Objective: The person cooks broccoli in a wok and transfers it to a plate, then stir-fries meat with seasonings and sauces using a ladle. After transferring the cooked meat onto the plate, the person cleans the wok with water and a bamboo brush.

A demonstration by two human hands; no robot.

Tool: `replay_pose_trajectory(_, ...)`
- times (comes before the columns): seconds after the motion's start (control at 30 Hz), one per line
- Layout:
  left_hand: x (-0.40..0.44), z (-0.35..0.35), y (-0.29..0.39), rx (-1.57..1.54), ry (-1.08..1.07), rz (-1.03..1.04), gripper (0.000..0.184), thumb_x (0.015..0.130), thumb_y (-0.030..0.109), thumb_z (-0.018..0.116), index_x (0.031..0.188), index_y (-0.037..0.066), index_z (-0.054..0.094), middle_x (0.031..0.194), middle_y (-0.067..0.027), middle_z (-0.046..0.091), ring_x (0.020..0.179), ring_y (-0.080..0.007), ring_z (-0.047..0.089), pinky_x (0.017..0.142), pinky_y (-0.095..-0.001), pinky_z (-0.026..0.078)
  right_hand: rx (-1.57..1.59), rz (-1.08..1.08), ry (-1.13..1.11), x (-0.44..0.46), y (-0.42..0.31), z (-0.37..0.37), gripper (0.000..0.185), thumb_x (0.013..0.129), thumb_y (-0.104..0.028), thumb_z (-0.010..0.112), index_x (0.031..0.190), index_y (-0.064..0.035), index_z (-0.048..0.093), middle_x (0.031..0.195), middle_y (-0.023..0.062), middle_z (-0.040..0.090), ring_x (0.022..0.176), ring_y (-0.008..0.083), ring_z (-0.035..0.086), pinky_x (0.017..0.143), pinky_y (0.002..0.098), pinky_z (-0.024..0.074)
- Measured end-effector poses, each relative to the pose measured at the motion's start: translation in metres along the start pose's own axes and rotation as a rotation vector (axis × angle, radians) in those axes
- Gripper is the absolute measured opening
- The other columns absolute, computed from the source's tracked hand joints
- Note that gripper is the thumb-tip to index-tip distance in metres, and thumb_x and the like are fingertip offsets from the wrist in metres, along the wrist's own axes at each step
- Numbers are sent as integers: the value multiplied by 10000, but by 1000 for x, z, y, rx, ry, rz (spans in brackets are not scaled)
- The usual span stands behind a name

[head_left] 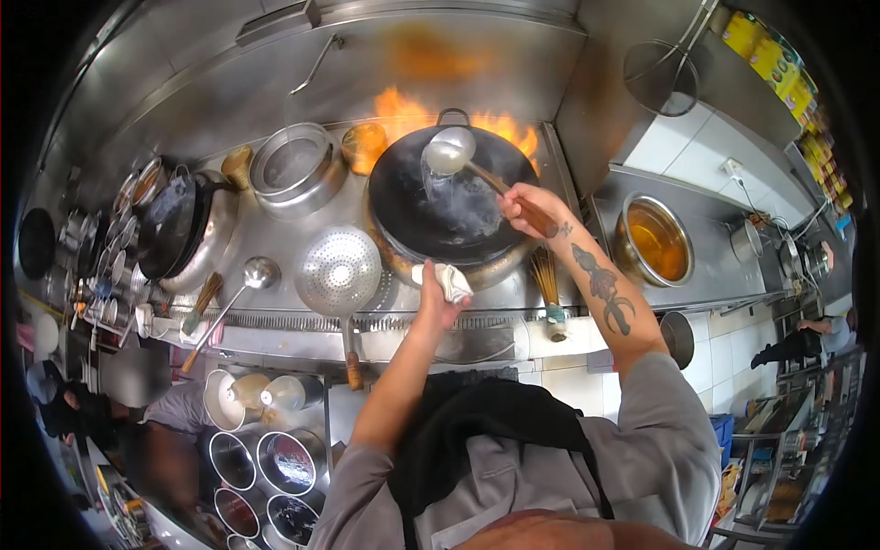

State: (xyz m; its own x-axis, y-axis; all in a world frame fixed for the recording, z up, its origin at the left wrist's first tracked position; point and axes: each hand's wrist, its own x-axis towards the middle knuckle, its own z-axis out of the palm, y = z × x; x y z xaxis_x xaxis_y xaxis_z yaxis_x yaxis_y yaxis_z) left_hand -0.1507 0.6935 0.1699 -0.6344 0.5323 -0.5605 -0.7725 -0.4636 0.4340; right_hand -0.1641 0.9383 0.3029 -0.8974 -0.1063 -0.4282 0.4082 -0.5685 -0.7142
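In my right hand [532,211] is the wooden handle of a ladle [449,151]. Its metal bowl is tilted over the far side of a black wok [486,215], and clear liquid seems to run from it. The wok sits on a burner, with a thin wet patch and some steam inside. My left hand [440,301] is closed around a folded white cloth [449,282] at the wok's near rim. Whether a wok handle lies under the cloth is hidden. Orange flames [403,115] rise behind the wok.
A perforated strainer [337,272] and a second ladle [260,273] lie on the left. Bamboo brushes [547,284] stand at the front edge. A pot of amber liquid [655,240] is on the right. Seasoning containers [291,463] stand lower left, near other people.
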Motion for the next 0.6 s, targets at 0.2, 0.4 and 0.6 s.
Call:
replay_pose_trajectory(0.2, 37, 26, -8, -52, 136, 25, 572, 920, 686, 317, 1008, 169, 546, 874, -52, 591, 754, -247, 587, 516, -371, 474, -476, -238, 346, -33, -3, -19, 73, 851, -94, 520, 784, -66, 508, 664, 20, 545, 510, 112, 533, 435, 265, 424)
replay_pose_trajectory(0.4, 44, 21, -6, -53, 156, 67, 528, 921, 661, 347, 1011, 177, 536, 902, -46, 584, 796, -238, 576, 582, -390, 478, -626, -300, 432, -47, -12, -47, 40, 798, -52, 548, 771, -54, 519, 633, 36, 551, 457, 135, 539, 416, 278, 435)
replay_pose_trajectory(0.6, 31, 16, -10, -72, 88, 82, 489, 923, 631, 377, 1021, 177, 531, 927, -39, 579, 826, -235, 567, 621, -395, 479, -789, -343, 458, -75, 1, -35, 18, 790, -29, 535, 808, -28, 531, 615, 43, 522, 432, 135, 519, 411, 284, 422)
